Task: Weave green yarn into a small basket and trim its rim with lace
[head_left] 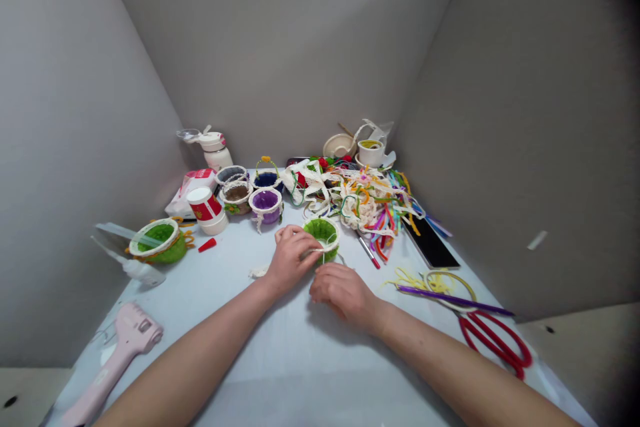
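A small green basket (316,229) with a white rim stands at the middle of the table, just beyond my hands. My left hand (294,255) is closed at the basket's near left side, thumb and fingers pinching its rim. My right hand (340,290) lies lower and to the right, fingers curled in; what they hold, if anything, is too small to make out. Thin pale strands cross the near side of the basket between the hands. A short piece of white lace trim (258,272) lies left of my left hand.
Small baskets, including a purple one (265,205), stand behind. A tangled pile of trims and pipe cleaners (365,197) lies back right. Phone (431,243), purple pipe cleaner (450,299) and red-handled scissors (495,340) are right; a pink glue gun (120,353) and larger green basket (173,252) left.
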A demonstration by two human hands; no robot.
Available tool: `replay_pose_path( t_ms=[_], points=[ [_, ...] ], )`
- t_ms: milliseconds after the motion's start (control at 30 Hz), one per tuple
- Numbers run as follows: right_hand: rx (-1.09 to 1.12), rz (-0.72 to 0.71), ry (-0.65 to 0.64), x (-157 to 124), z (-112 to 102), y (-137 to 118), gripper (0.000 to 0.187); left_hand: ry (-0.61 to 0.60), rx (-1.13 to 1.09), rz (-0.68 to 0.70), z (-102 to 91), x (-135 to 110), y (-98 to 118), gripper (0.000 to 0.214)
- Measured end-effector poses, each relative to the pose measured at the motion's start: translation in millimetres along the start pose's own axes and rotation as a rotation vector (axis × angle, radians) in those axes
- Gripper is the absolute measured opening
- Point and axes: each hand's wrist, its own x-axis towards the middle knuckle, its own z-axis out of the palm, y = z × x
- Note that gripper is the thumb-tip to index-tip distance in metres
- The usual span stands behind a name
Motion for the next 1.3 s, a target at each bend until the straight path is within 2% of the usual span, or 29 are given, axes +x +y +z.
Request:
replay_pose_path(
  t_ms=[100,233,333,433,533,667,867,967,1133,1233,1300],
  points=[
    [0.112,0.127,0.071,-7.0,2.4,-11.7,0.01,0.009,-0.001,0.01,0.6,-0.4,0.3,0.014],
    [0.274,0.378,0.141,-16.1,4.7,-35.6,0.009,0.027,0.014,0.023,0.4,0.3,1.8,0.013],
    [0.418,0.547,0.143,-20.4,5.3,-53.8,0.011,0.038,0.018,0.03,0.1,0.4,2.2,0.011],
    [0.515,0.629,0.097,-21.5,4.8,-67.5,0.012,0.034,0.018,0.028,-0.1,0.0,2.1,0.01],
    [0.57,0.652,-0.001,-19.2,3.7,-76.5,0.011,0.033,0.014,0.026,-0.4,-0.2,2.4,0.01],
    [0.583,0.602,-0.118,-13.3,1.6,-83.9,0.009,0.022,0.028,0.005,-0.6,-0.2,2.2,0.014],
    [0.583,0.537,-0.17,-8.2,-4.9,-87.8,0.012,0.017,0.036,0.026,1.1,-1.3,0.8,0.015],
    [0.514,0.575,-0.099,-10.0,-9.4,-83.2,0.013,0.008,0.057,0.044,1.6,-2.6,1.5,0.016],
    [0.398,0.753,0.142,-16.4,-15.5,-71.4,0.015,0.0,0.091,0.09,1.4,-4.0,3.4,0.02],
    [0.371,0.768,0.17,-19.1,-18.0,-68.9,0.014,-0.003,0.108,0.112,1.9,-3.0,4.3,0.019],
    [0.354,0.709,0.163,-18.7,-19.2,-69.7,0.011,0.001,0.112,0.115,2.9,-2.1,4.7,0.015]
  ],
)
